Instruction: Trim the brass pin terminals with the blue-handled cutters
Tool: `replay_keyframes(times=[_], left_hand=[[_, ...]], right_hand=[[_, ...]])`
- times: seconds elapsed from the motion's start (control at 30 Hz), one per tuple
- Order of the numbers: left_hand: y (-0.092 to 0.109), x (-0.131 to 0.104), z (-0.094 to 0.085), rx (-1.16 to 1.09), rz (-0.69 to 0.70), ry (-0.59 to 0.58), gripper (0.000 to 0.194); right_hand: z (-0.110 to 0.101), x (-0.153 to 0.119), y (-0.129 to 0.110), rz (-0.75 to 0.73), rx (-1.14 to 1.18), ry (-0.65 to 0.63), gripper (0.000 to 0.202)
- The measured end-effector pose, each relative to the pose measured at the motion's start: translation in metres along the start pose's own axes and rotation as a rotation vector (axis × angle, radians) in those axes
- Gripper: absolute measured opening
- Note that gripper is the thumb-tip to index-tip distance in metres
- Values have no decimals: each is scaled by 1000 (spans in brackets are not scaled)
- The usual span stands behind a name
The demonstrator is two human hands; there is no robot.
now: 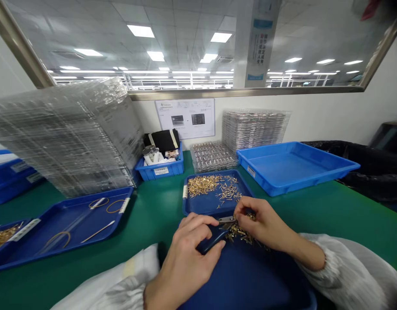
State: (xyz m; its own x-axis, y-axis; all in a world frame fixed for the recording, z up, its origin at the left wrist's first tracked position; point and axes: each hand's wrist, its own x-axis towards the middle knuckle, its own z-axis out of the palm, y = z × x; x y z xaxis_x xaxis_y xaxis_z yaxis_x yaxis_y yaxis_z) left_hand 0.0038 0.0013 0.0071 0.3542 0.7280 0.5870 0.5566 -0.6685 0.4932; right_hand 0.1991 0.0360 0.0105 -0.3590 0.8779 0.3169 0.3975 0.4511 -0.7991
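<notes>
My left hand (192, 254) is wrapped round a small pair of pliers (215, 241) with dark blue handles and short metal jaws. The jaws point right, toward the fingertips of my right hand (261, 221). Those fingers are pinched together beside the jaws, and whatever they hold is hidden. Beneath both hands is a dark blue tray (243, 275), with a heap of small gold-coloured metal pins (240, 234) partly covered by my right hand. Just beyond, a second blue tray (201, 209) holds many more loose gold pins (203, 185).
On the left, a blue tray (98, 228) carries rubber bands and a cotton swab (99, 231). Behind it rises a tall stack of clear plastic trays (88, 133). A blue bin (162, 170), filled clear trays (214, 156) and a large light-blue tray (295, 165) stand along the back.
</notes>
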Motion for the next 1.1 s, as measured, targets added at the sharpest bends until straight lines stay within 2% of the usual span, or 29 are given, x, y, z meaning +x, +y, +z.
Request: replay_keyframes(times=[0.13, 0.3, 0.5, 0.7, 0.77, 0.87, 0.9, 0.97, 1.03, 1.1], left_hand=[[-3, -1, 0, 36, 45, -86, 19], [-4, -2, 0, 155, 145, -149, 9], [-2, -4, -2, 251, 221, -176, 6], [-3, -3, 0, 198, 145, -123, 9], [-5, -2, 1, 182, 100, -98, 12], [-9, -1, 2, 215, 38, -39, 16], [-11, -1, 2, 235, 17, -20, 16], [-14, -1, 3, 274, -26, 11, 18], [-16, -1, 3, 298, -68, 30, 20], [-17, -1, 3, 304, -100, 25, 21]], right_hand=[[-5, -3, -3, -170, -297, -85, 11], [-2, -3, 4, -282, -469, -92, 9], [4, -4, 8, -321, -532, -66, 10], [-1, -3, 6, -276, -477, -116, 7], [-2, -2, 10, -244, -460, -52, 11], [-2, 0, 18, -187, -436, 142, 17], [-2, 0, 19, -180, -434, 158, 21], [0, -1, 18, -190, -442, 63, 22], [3, -3, 14, -232, -462, -116, 19], [7, -5, 10, -282, -495, -266, 25]])
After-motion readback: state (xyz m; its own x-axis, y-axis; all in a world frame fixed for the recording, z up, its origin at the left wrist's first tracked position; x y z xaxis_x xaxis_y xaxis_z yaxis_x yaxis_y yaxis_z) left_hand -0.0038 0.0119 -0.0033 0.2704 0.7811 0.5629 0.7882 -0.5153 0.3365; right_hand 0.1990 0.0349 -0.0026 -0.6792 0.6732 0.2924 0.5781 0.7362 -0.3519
